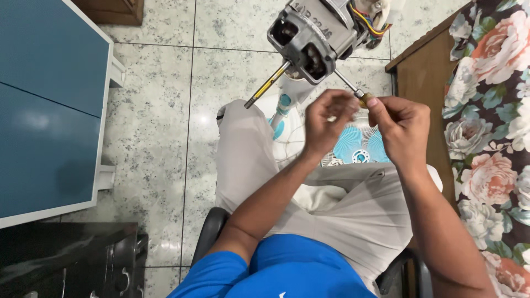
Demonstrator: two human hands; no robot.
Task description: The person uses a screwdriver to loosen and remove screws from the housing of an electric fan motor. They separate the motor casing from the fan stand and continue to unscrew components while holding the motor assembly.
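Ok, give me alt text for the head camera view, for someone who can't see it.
Seen from above, a seated person's left hand and right hand grip a yellow-handled screwdriver driven into a grey metal fan motor with a brass-coloured shaft. Below lie a light blue plastic fan blade and a speckled tile floor.

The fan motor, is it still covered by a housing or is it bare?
Bare. The grey fan motor shows open vents, its shaft and coloured wires, with no housing around it.
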